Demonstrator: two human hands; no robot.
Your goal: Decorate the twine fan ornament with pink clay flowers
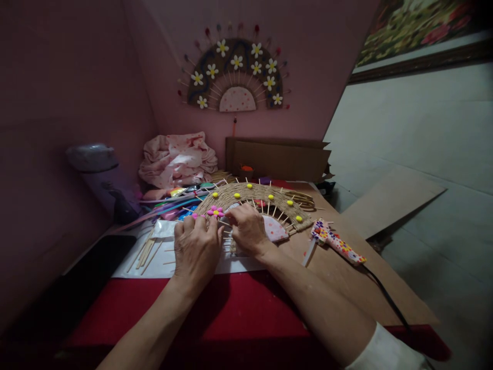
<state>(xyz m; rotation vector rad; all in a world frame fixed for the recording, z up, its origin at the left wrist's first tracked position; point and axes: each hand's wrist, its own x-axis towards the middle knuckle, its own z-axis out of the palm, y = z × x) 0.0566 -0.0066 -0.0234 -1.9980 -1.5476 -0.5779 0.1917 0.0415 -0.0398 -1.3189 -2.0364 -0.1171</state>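
Note:
A half-round twine-woven fan (231, 192) with wooden sticks lies on the table, dotted with yellow clay centres (270, 197). Near its left end is a pink clay flower (215, 211); more pink petals show by my left fingertips. My left hand (198, 246) is closed over that end of the fan, its fingers bent and their tips partly hidden. Fingers pinched together, my right hand (248, 228) is over the fan's inner edge; what it holds, if anything, is hidden. Beside it is the fan's pink dotted half-circle base (274, 228).
At right, a flower-patterned glue gun (339, 244) lies on brown board, its cord running off the front. Loose sticks (145, 254) and a dark phone-like slab (102, 259) are at left. Behind are bundled cloth (179, 159) and cardboard (277, 158). A finished-looking fan (236, 61) hangs above.

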